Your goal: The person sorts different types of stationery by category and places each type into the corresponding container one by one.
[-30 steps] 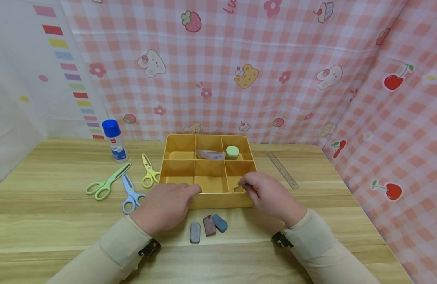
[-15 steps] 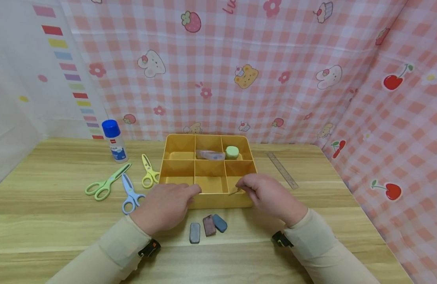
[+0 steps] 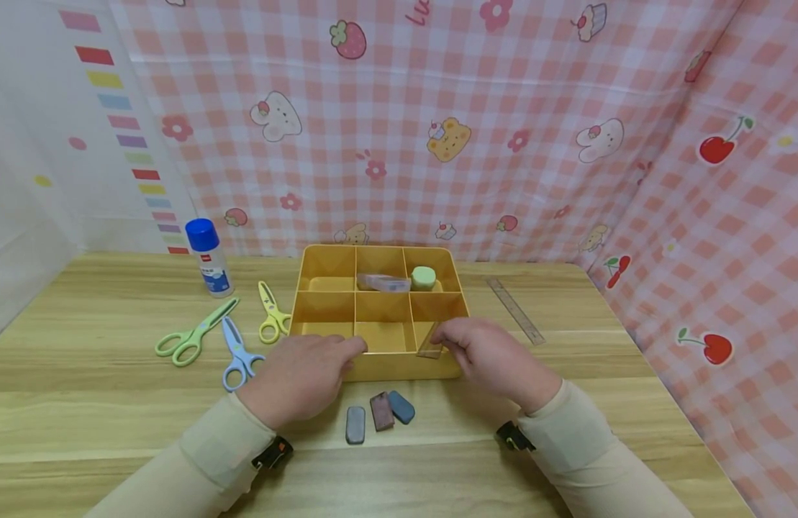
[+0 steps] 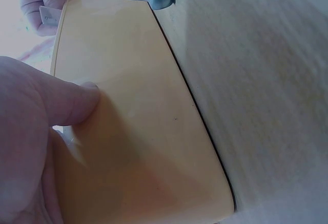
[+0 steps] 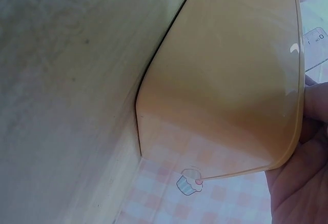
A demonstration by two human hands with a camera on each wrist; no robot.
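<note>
A yellow box (image 3: 399, 369) with several compartments stands on the table. My left hand (image 3: 301, 378) grips its front wall near the left; in the left wrist view the thumb (image 4: 77, 101) lies on the outer face. At the front right compartment my right hand (image 3: 492, 356) pinches a clear triangular ruler (image 3: 428, 352), partly hidden by the fingers. Its printed scale shows in the right wrist view. A pale green rounded block (image 3: 424, 278) and a clear pinkish piece (image 3: 384, 283) lie in the back compartments.
Three small blocks, grey (image 3: 355, 424), purple (image 3: 382, 411) and blue (image 3: 401, 408), lie before the box. Green (image 3: 194, 335), blue (image 3: 239, 352) and yellow scissors (image 3: 272, 313) and a blue-capped glue bottle (image 3: 211, 262) are left. A clear ruler (image 3: 515, 311) lies right.
The triangular ruler in my right hand has turned from nearly edge-on to showing its flat face, low at the box's front rim. My left hand has stayed in place.
</note>
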